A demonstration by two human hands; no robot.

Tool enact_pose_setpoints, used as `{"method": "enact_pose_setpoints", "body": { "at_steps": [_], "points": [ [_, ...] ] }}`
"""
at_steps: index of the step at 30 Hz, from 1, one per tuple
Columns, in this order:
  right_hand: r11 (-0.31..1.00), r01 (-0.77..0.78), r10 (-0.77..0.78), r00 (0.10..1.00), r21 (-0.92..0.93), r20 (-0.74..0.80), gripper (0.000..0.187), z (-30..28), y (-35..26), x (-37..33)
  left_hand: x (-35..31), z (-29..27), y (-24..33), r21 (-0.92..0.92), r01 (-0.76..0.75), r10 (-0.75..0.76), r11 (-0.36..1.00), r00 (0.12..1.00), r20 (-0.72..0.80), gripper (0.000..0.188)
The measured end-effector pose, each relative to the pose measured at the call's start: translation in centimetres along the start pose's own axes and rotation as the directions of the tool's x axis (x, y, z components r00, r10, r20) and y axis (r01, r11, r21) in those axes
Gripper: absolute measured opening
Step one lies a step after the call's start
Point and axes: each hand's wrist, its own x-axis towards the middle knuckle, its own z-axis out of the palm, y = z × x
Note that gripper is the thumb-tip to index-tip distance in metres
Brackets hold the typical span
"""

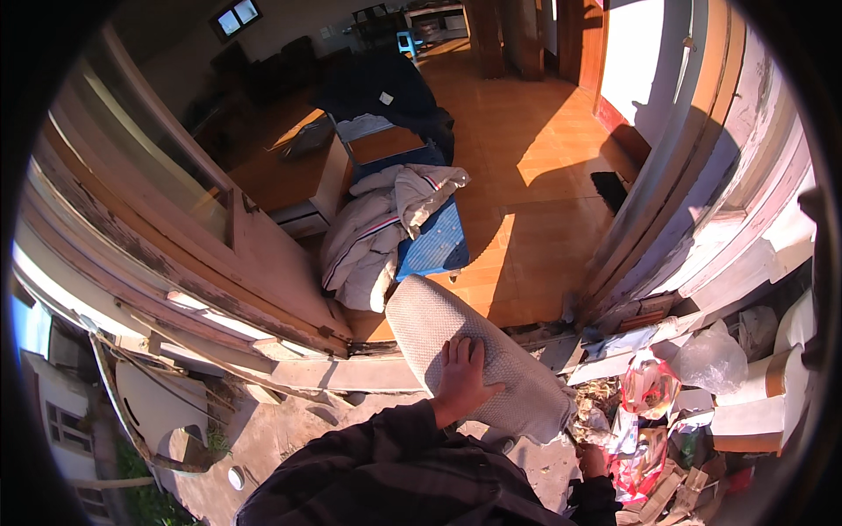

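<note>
Left hand (462, 384) splayed on a long, pale, dimpled-fabric cushion (513, 364); to its right, the right hand (594, 460), half-hidden, grip unreadable!

apparently a home: orange floor (495, 131) at 1 o'clock, blue stool (405, 41) at 12, pale jacket (386, 215) at 11.

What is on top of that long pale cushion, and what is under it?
The left hand rests on top of the cushion, palm down. The cushion's underside and whatever lies directly beneath are covered, so I cannot tell.
</note>
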Motion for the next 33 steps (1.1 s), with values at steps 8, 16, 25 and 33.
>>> {"method": "enact_pose_setpoints", "body": {
  "at_steps": [8, 16, 25, 33],
  "points": [
    [0.898, -0.219, 0.093, 0.943, -0.383, -0.32, 0.024, -16.1, 1.0, -8.8, 0.9, 0.4, 0.2, -0.029, 0.019, -0.019, 0.999, 1.0, -0.002, 0.093],
    [0.968, 0.05, -0.036, 0.997, 0.245, -0.061, 0.029, -5.0, 4.5, -1.4, 0.8, 1.1, 0.4, -0.008, 0.029, -0.028, 1.0, 0.999, 0.016, 0.094],
    [0.989, 0.043, -0.069, 0.979, -0.139, -0.192, 0.031, 0.7, 0.9, 1.5, 0.3, 1.2, 0.9, -0.005, -0.02, 0.02, 1.0, 1.0, -0.006, 0.094],
    [0.902, -0.189, 0.055, 0.942, -0.388, -0.331, 0.033, -15.3, 5.0, -8.1, 0.9, 0.8, 0.4, -0.028, -0.008, 0.007, 1.0, 0.999, -0.043, 0.093]
  ]
}}
